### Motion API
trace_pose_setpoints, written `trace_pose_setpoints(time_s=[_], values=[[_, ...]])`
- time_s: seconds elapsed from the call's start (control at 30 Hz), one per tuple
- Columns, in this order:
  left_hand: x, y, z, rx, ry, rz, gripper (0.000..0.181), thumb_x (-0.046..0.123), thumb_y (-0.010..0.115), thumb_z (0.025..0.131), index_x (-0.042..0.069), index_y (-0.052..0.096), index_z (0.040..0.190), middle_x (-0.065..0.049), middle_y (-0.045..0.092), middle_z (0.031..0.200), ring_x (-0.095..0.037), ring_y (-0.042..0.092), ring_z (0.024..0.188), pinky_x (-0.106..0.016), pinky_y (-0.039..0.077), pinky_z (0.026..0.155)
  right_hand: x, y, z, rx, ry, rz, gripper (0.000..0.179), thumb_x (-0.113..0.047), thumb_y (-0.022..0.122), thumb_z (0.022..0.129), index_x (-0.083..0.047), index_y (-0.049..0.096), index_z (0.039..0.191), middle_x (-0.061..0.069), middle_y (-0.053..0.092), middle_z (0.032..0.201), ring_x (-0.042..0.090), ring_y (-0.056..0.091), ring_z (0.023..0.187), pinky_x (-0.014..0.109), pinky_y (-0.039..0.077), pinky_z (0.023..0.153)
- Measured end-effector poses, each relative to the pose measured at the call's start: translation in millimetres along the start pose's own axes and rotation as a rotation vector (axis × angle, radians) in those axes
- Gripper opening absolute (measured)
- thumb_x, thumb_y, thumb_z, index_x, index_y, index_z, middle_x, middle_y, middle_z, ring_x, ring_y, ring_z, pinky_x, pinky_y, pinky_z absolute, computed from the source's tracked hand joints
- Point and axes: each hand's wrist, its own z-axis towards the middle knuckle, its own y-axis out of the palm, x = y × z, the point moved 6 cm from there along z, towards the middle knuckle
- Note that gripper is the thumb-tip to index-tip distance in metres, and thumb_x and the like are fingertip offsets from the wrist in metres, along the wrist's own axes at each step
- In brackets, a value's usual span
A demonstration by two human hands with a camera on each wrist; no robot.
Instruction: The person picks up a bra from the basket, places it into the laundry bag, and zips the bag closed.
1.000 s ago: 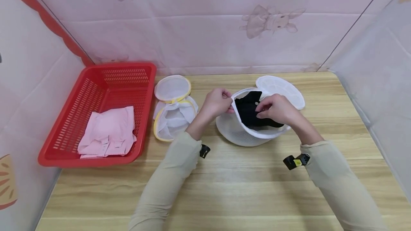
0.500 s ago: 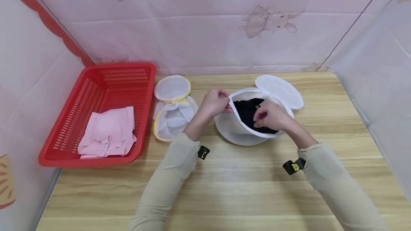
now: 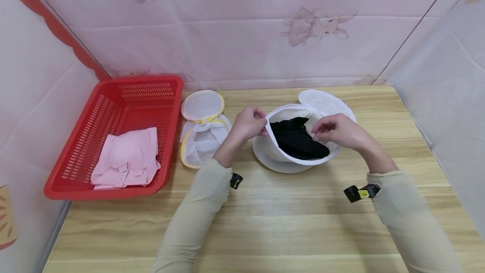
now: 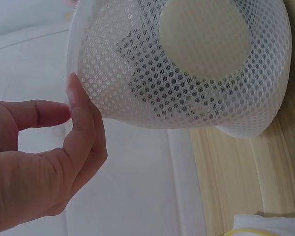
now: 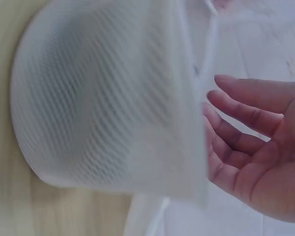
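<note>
Mesh bag (image 5: 113, 103) is gaping — left hand (image 3: 250, 123) pinching its rim (image 3: 303, 163), right hand (image 3: 339, 130) hovering above — loosely curled, empty.

Black garment (image 3: 297, 140) bunched inside an open-topped white mesh bag (image 3: 270, 150)

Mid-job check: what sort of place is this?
Probably a home-like laundry corner, perhaps staged: rabbit-print wall covering, a red basket holding a pink garment, and a white mesh bag with black fabric inside.

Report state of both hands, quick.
Left hand: closed, pinching the rim of the white mesh bag.
Right hand: open, holding nothing.
</note>
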Motion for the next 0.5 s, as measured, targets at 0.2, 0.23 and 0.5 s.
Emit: trace_pose_setpoints(time_s=[0.2,0.23,0.5], values=[[1.1,-1.9,-0.6,0.013,0.016,0.070,0.010,0.002,0.051,0.087,-0.001,0.057,0.096,-0.009,0.056,0.085,-0.010,0.056,0.056,-0.029,0.054,0.065,18,-32,-14.1,0.129,0.070,0.027,0.018,-0.005,0.064,0.084,0.010,0.061,0.094,0.010,0.063,0.077,0.012,0.057,0.062,0.026,0.051,0.058],[1.4,-2.1,-0.7,0.016,0.018,0.084,0.010,0.003,0.051,0.087,0.000,0.057,0.095,-0.009,0.056,0.084,-0.010,0.055,0.055,-0.029,0.054,0.065,22,-37,-16.7,0.154,0.084,0.028,0.018,-0.005,0.064,0.084,0.010,0.061,0.094,0.008,0.063,0.076,0.012,0.057,0.061,0.026,0.051,0.058],[3.3,-4.4,-0.6,0.041,0.057,0.158,0.010,0.007,0.054,0.087,0.002,0.058,0.095,-0.008,0.059,0.084,-0.011,0.058,0.055,-0.026,0.053,0.060,52,-42,-27.7,0.158,0.225,0.079,0.024,-0.008,0.061,0.086,0.015,0.056,0.094,-0.003,0.058,0.066,0.010,0.055,0.059,0.026,0.051,0.056]])
